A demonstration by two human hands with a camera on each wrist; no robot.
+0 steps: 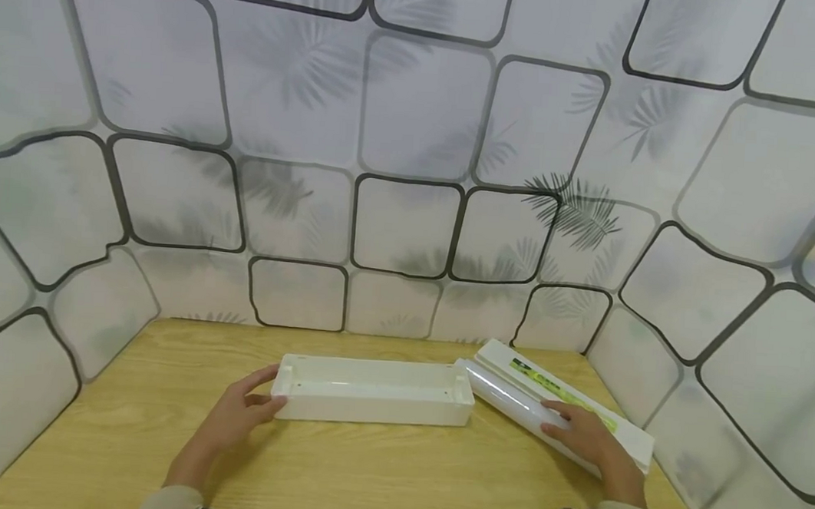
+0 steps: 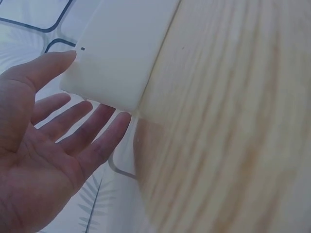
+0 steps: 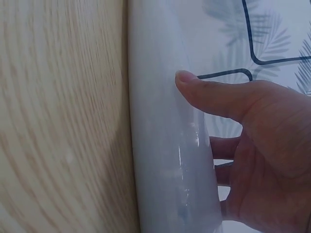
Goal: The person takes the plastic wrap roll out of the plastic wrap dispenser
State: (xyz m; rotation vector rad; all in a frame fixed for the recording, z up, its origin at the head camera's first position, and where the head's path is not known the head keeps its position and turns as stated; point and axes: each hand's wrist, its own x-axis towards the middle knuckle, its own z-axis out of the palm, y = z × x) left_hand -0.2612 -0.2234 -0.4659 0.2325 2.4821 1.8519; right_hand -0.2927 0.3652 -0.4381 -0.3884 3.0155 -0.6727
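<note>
A long white open-topped box (image 1: 372, 410) lies on the table. At its left end is my left hand (image 1: 236, 415), thumb tip at the front corner. In the left wrist view, that hand's extended fingers (image 2: 104, 138) meet the edge of the box's end. My right hand (image 1: 581, 433) holds a roll of clear plastic film (image 1: 510, 402), which lies slanted to the right of the box. The right wrist view shows the thumb on the roll's near side and the other fingers partly hidden behind it. Behind the roll lies a long white piece (image 1: 629, 435) with a green label (image 1: 546, 381).
The wood-grain table (image 1: 368, 475) is bounded at the back and sides by patterned white walls (image 1: 409, 231). The roll's upper left end is close against the box's right end.
</note>
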